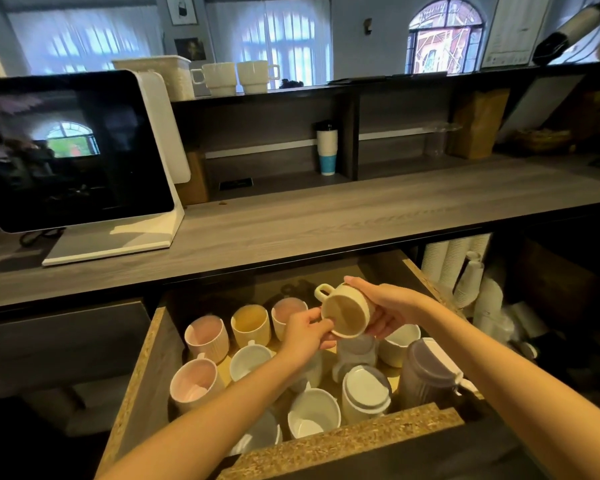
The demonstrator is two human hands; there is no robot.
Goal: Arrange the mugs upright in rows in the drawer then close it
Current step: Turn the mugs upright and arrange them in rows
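Note:
Both hands hold a cream mug (pixel 346 315) above the open drawer (pixel 347 436), tipped so its mouth faces me and its handle points up-left. My left hand (pixel 303 332) pinches the rim at the lower left. My right hand (pixel 385 308) cups the body from the right. Below, upright mugs stand on the drawer's left: a pink one (pixel 207 336), a yellow one (pixel 250 323), another pink one (pixel 194 384) and white ones (pixel 250 363) (pixel 314 412). On the right, a white mug (pixel 366 393) and a purple mug (pixel 426 370) look upside down or tilted.
A grey wooden counter (pixel 326 216) overhangs the drawer's back. A screen on a white stand (pixel 73 150) sits on it at the left. Stacks of paper cups (pixel 461 268) fill the cubby right of the drawer. Two white mugs (pixel 236 77) stand on the top shelf.

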